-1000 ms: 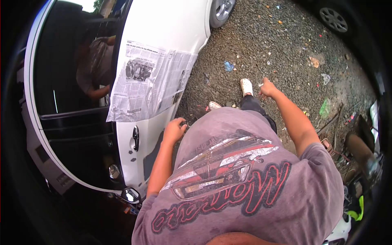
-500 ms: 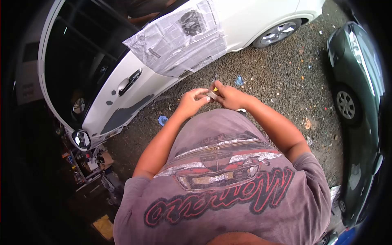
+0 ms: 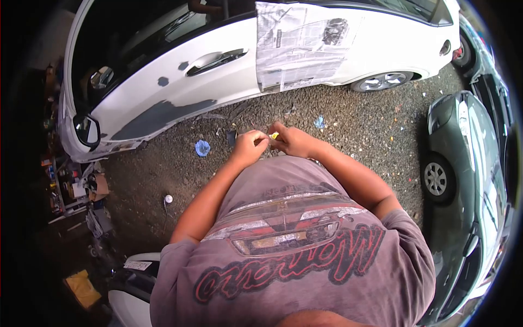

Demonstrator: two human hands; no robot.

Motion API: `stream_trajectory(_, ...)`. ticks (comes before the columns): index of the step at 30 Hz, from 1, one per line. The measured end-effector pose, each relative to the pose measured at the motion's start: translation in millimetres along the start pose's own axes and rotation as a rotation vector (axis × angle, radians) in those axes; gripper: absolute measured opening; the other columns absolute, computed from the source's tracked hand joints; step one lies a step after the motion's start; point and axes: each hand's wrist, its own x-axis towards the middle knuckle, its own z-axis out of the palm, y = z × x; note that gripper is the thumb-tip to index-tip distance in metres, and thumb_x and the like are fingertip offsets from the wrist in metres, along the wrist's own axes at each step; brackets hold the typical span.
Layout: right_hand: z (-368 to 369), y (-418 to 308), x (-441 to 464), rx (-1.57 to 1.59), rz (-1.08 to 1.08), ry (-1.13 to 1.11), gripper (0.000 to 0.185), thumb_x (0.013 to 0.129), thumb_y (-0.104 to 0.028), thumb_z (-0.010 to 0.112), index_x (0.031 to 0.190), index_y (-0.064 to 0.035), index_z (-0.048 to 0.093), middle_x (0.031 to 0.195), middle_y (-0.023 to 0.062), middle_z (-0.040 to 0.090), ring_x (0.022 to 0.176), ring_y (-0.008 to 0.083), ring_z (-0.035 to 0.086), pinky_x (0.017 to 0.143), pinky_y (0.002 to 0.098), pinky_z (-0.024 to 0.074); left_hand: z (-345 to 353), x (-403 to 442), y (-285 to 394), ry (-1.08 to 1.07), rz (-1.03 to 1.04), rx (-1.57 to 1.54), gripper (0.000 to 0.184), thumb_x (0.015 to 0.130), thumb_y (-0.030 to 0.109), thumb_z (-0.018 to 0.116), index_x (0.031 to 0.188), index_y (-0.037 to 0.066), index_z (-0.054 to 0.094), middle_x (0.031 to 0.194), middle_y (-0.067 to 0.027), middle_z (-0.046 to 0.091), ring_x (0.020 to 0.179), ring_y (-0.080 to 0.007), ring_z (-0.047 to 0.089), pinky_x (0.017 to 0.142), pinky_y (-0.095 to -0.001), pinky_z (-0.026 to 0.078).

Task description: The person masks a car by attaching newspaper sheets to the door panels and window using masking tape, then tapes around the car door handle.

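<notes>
My left hand (image 3: 250, 147) is closed in a pinch in front of my belly, its fingertips close to those of my other hand. My right hand (image 3: 292, 140) is curled around a small yellow and white item (image 3: 274, 135), which shows between its fingers. What my left fingertips pinch, if anything, is too small to make out. Beyond both hands stands a white car (image 3: 218, 82) with grey patches on its door and newspaper (image 3: 305, 46) stuck over its rear side.
A dark green car (image 3: 463, 158) stands at the right. Blue crumpled pieces (image 3: 202, 147) lie on the gravel (image 3: 348, 131). At the left are a cluttered rack (image 3: 71, 188), a yellow item (image 3: 83, 289) and a white object with a black part (image 3: 131, 302).
The view has swung, shifting the white car across the top and bringing the green car in. My hands have come together from far apart, and my left fingers have closed.
</notes>
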Motion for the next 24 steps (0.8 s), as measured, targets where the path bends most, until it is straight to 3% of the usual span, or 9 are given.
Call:
stream_trajectory(2, 17, -12, 11, -0.06, -0.038, -0.014, 0.042, 0.107, -0.029, 0.068, 0.137, -0.0047, 0.053, 0.107, 0.0287, 0.078, 0.1, 0.0484, 0.075, 0.088, 0.0547, 0.0569, -15, -19, -10, -0.002, -0.011, -0.054, 0.013, 0.096, 0.01, 0.079, 0.104, 0.0, 0.08, 0.099, -0.0106, 0.079, 0.086, -0.0171, 0.077, 0.078, -0.0341, 0.06)
stream_trajectory(10, 55, -50, 38, -0.13, -0.025, -0.163, 0.044, 0.104, -0.027, 0.07, 0.138, -0.0054, 0.054, 0.109, 0.0254, 0.08, 0.102, 0.0454, 0.076, 0.09, 0.0527, 0.0577, -39, -73, -42, 0.185, -0.09, -0.108, 0.012, 0.094, 0.01, 0.082, 0.101, 0.001, 0.08, 0.097, -0.0086, 0.079, 0.085, -0.0153, 0.077, 0.078, -0.0329, 0.061)
stream_trajectory(11, 58, -51, 40, -0.139, -0.046, -0.175, 0.043, 0.107, -0.031, 0.068, 0.138, -0.0052, 0.053, 0.108, 0.0245, 0.08, 0.1, 0.0433, 0.078, 0.088, 0.0507, 0.0583, -41, -76, -42, 0.192, -0.085, -0.115, 0.012, 0.094, 0.01, 0.082, 0.101, 0.001, 0.08, 0.097, -0.0086, 0.079, 0.085, -0.0153, 0.077, 0.078, -0.0329, 0.061)
stream_trajectory(13, 61, -53, 44, -0.16, -0.069, -0.185, 0.043, 0.111, -0.035, 0.065, 0.139, -0.005, 0.052, 0.106, 0.0237, 0.081, 0.099, 0.0411, 0.079, 0.087, 0.0487, 0.0588, -46, -79, -43, 0.207, -0.09, -0.112, 0.013, 0.093, 0.01, 0.08, 0.102, 0.0, 0.08, 0.106, -0.0161, 0.08, 0.087, -0.0227, 0.08, 0.078, -0.0361, 0.062)
stream_trajectory(16, 59, -58, 44, -0.205, -0.072, -0.159, 0.044, 0.112, -0.037, 0.064, 0.143, -0.0068, 0.054, 0.107, 0.0212, 0.082, 0.101, 0.0365, 0.08, 0.089, 0.0465, 0.059, -51, -78, -51, 0.217, -0.103, -0.14, 0.017, 0.093, 0.01, 0.079, 0.107, 0.001, 0.079, 0.105, -0.0156, 0.08, 0.088, -0.0224, 0.08, 0.078, -0.0352, 0.062)
stream_trajectory(18, 51, -61, 41, -0.179, 0.003, -0.161, 0.049, 0.106, -0.025, 0.068, 0.151, -0.0116, 0.055, 0.107, 0.0219, 0.081, 0.101, 0.0426, 0.078, 0.092, 0.0498, 0.0573, -57, -84, -51, 0.262, -0.121, -0.145, 0.019, 0.094, 0.01, 0.078, 0.11, 0.001, 0.079, 0.105, -0.0156, 0.079, 0.089, -0.0225, 0.08, 0.079, -0.0352, 0.062)
stream_trajectory(20, 42, -55, 37, -0.164, 0.081, -0.166, 0.046, 0.107, -0.023, 0.066, 0.151, -0.0156, 0.058, 0.112, 0.0217, 0.08, 0.106, 0.0408, 0.077, 0.094, 0.0496, 0.0567, -65, -96, -62, 0.308, -0.143, -0.146, 0.021, 0.094, 0.01, 0.078, 0.114, 0.002, 0.078, 0.105, -0.0156, 0.079, 0.09, -0.0226, 0.08, 0.079, -0.0353, 0.062)
stream_trajectory(22, 36, -22, 32, -0.205, 0.12, -0.093, 0.039, 0.112, -0.034, 0.063, 0.146, -0.0139, 0.063, 0.113, 0.0186, 0.08, 0.102, 0.0351, 0.078, 0.093, 0.0462, 0.0575, -69, -117, -107, 0.257, -0.215, -0.021, 0.027, 0.092, 0.014, 0.079, 0.116, 0.003, 0.077, 0.108, -0.017, 0.079, 0.093, -0.0273, 0.08, 0.084, -0.0402, 0.063)
stream_trajectory(24, 22, 14, 20, -0.315, 0.191, -0.13, 0.028, 0.111, -0.024, 0.061, 0.134, -0.0119, 0.073, 0.119, 0.0173, 0.08, 0.106, 0.0353, 0.076, 0.095, 0.0472, 0.0572, -73, -152, -150, 0.135, -0.348, 0.238, 0.033, 0.092, 0.023, 0.081, 0.117, 0.001, 0.078, 0.114, -0.0211, 0.079, 0.09, -0.0328, 0.08, 0.084, -0.0422, 0.061)
